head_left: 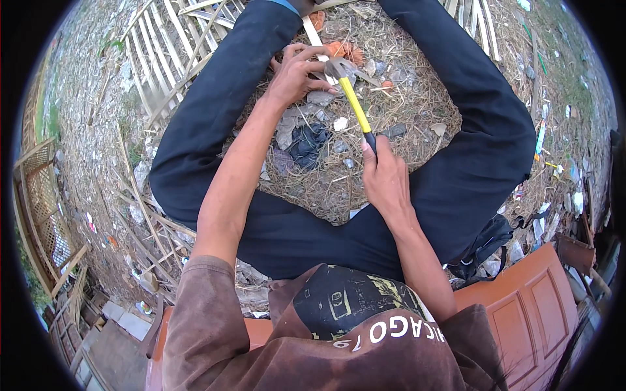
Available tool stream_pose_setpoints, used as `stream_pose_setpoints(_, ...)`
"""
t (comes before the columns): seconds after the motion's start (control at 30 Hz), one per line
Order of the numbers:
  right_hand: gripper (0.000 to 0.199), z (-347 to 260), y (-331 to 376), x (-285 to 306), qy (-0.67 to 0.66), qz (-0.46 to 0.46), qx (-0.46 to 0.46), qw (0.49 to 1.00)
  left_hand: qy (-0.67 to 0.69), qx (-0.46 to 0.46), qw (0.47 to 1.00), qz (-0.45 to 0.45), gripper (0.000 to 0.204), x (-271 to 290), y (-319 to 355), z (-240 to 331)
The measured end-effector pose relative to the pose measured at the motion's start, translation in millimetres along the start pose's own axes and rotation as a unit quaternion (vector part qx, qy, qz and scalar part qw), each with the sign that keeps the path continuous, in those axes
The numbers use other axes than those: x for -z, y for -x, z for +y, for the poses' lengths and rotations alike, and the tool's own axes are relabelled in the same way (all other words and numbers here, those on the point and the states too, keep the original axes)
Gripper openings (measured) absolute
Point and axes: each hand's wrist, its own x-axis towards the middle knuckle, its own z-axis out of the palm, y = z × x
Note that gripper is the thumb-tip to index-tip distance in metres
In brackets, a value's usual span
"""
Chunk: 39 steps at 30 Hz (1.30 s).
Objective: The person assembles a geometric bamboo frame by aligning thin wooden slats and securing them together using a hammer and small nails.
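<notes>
My right hand (387,174) is wrapped round the black grip of a claw hammer (354,104) with a yellow handle. The hammer points away from me, its metal head close by the fingertips of my left hand (301,73). With bent fingers, my left hand grips a pale, narrow wooden strip (314,32) lying between my legs. The hammer head covers part of the strip's near end. Whether a nail is between my left fingers is too small to make out. Orange-red brick pieces (345,51) lie just beyond the hammer head.
My bent legs in dark trousers ring the straw-strewn ground. A crumpled dark plastic piece (308,144) and stones lie there. Slatted wooden frames (160,49) lie at far left, another (481,26) at far right. Beneath me is a reddish-brown panelled board (521,313).
</notes>
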Motion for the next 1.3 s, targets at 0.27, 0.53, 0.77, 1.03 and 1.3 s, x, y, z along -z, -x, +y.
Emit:
stream_pose_setpoints(0.27, 0.021, -12, -2, 9, -0.037, 0.006, 0.008, 0.999, -0.006, 0.018, 1.0, -0.011, 0.049, 3, 2, 5)
stream_pose_setpoints(0.53, 0.023, -12, -6, 10, 0.009, -0.042, -0.027, 0.999, 0.021, 0.007, 1.0, 0.006, 0.051, -7, 3, -5)
stream_pose_setpoints(0.77, 0.023, -27, -2, 13, -0.068, 0.028, 0.012, 0.997, 0.005, 0.027, 1.0, -0.015, 0.047, 1, 3, 5)
stream_pose_setpoints(1.03, 0.023, -17, -12, 17, -0.071, 0.031, -0.036, 0.996, 0.022, -0.004, 1.0, -0.015, 0.049, -2, 3, -2)
stream_pose_setpoints(1.3, 0.029, 11, -8, 16, -0.092, 0.024, -0.131, 0.987, -0.011, 0.004, 0.998, -0.063, 0.055, 14, 3, 14)
